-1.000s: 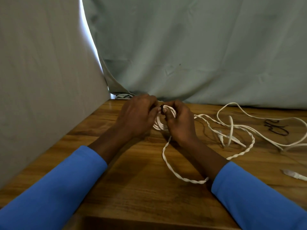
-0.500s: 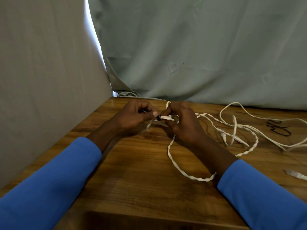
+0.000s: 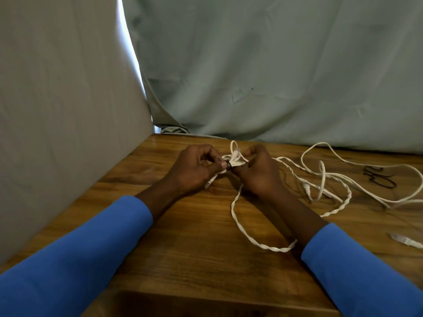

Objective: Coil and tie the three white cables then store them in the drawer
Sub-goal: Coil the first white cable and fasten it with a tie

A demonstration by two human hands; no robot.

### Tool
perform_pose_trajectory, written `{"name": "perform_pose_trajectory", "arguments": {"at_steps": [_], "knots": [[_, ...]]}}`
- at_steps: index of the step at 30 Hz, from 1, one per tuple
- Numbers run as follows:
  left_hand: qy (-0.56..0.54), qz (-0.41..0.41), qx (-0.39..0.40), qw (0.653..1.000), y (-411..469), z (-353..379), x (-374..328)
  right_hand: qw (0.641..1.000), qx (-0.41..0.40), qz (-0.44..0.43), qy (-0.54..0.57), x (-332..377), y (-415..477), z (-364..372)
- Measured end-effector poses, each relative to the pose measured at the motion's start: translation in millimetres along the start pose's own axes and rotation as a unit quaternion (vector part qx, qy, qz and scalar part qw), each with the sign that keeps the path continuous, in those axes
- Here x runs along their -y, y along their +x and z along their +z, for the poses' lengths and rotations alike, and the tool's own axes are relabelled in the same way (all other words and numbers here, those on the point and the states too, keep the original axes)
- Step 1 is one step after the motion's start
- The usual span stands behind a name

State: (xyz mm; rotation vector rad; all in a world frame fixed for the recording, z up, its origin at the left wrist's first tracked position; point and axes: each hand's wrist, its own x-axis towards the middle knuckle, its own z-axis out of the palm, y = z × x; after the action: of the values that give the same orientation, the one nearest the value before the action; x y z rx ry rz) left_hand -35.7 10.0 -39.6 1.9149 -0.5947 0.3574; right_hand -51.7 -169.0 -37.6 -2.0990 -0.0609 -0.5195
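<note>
A small bundle of white twisted cable [image 3: 237, 161] is held between both hands above the far part of the wooden table [image 3: 183, 248]. My left hand [image 3: 196, 170] pinches its left end, where a small dark piece shows by the thumb. My right hand [image 3: 258, 172] grips the bundle's right side. The cable's loose tail [image 3: 249, 234] curves down toward me and passes under my right sleeve. More white cable [image 3: 332, 179] lies in loose tangled loops at the right. How many cables lie in that tangle is unclear.
Black wire ties [image 3: 377, 178] lie at the far right of the table. A pale flat piece [image 3: 405, 240] sits at the right edge. Grey cloth [image 3: 274, 76] hangs behind and a beige panel [image 3: 57, 110] stands at the left.
The flat coil seen one second ago is now squeezed into a narrow bundle between my hands. My left hand moved from on top of it to pinching its left end.
</note>
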Motion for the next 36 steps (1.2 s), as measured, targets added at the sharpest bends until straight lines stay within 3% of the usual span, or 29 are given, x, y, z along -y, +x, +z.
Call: {"name": "perform_pose_trajectory", "arguments": {"at_steps": [1,3,5,10,14,18,24,30,36], "knots": [[0.018,0.013,0.0,1.0,-0.6,2.6,0.6,0.982,0.06,0.097,0.152,4.2,-2.1,-1.6],[0.07,0.043,0.001,0.997,-2.6,5.3,0.0,0.893,0.128,0.209,0.378,9.1,-4.6,-4.1],[0.113,0.07,-0.002,0.991,-3.9,5.2,-0.7,0.848,0.123,0.243,0.454,10.2,-3.6,-6.1],[0.13,0.105,-0.04,0.985,-2.5,7.2,3.7,0.847,0.091,0.219,0.475,2.5,1.9,5.4],[0.146,0.138,-0.123,0.972,-2.3,13.2,-0.7,0.816,0.082,0.205,0.533,6.7,4.2,4.8],[0.147,0.16,-0.149,0.965,-7.5,21.7,-10.1,0.795,0.066,0.19,0.573,5.0,3.7,9.4],[0.037,0.083,-0.197,0.976,-5.9,22.1,-16.5,0.79,0.051,0.162,0.589,6.6,0.3,9.4],[0.05,0.078,-0.205,0.974,-7.7,24.4,-21.1,0.785,0.026,0.138,0.603,10.9,-1.2,12.9],[-0.012,0.045,-0.22,0.974,-4.0,28.8,-23.8,0.768,-0.008,0.152,0.622,13.4,-1.8,15.4]]}}
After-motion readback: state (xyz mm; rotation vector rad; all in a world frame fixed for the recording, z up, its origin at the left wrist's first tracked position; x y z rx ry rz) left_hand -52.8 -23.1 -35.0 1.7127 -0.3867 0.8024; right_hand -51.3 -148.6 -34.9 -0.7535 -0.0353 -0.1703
